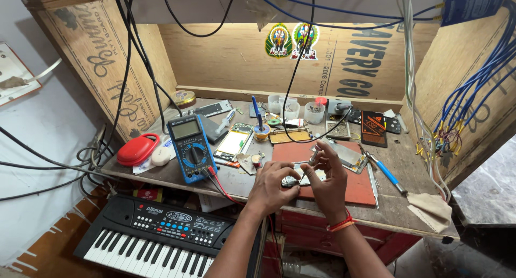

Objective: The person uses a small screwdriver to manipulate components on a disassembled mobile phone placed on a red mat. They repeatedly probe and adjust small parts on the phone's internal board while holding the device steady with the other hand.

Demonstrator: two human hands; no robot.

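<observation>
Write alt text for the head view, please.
Both hands meet over a small phone on a red mat: left hand steadies it, right hand holds a thin tool. A blue multimeter lies left.

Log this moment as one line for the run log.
left hand: steadies small phone part | right hand: holds thin tool over it | surface: red mat | nearby: blue multimeter

Both hands, left hand (274, 185) and right hand (325, 181), grip a small phone (299, 179) over the red mat (349, 187); blue multimeter (190, 147) sits left.
</observation>
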